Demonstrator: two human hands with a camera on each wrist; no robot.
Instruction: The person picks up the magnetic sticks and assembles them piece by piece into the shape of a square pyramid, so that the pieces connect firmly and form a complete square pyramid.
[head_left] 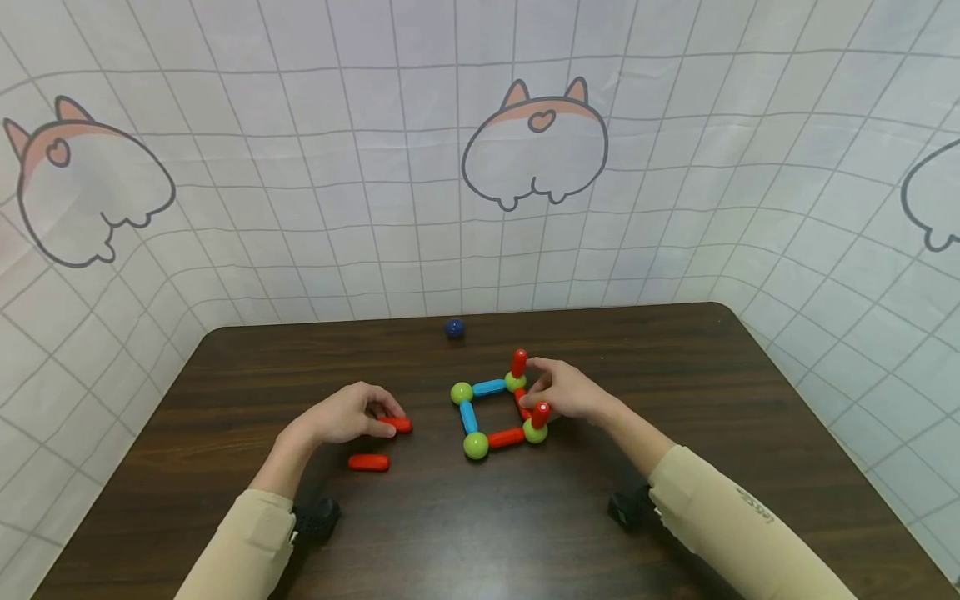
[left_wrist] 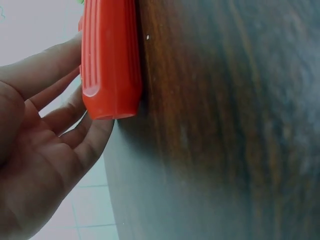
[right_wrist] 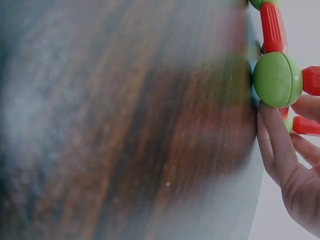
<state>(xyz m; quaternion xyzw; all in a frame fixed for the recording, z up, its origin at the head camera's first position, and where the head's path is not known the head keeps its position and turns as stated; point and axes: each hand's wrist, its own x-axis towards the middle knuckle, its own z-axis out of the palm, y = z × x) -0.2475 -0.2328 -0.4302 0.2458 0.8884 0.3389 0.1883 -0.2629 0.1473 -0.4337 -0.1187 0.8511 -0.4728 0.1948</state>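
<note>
On the table, a square frame has green balls [head_left: 476, 446] at its corners, joined by two blue rods [head_left: 468, 417] and two red rods [head_left: 506, 437]. Upright red rods [head_left: 519, 363] stand on its two right-hand balls. My right hand [head_left: 567, 390] is at the frame's right side, fingers around the red side rod; in the right wrist view its fingertips touch a green ball [right_wrist: 277, 80]. Left of the frame, my left hand [head_left: 350, 414] pinches a loose red rod [head_left: 401, 424] lying on the table; the left wrist view shows this rod [left_wrist: 111, 60] close up.
Another red rod [head_left: 368, 462] lies just in front of my left hand. A dark blue ball [head_left: 454, 328] sits near the table's back edge. Behind the dark wooden table [head_left: 480, 533] hangs a white gridded cloth [head_left: 420, 208] with cartoon drawings.
</note>
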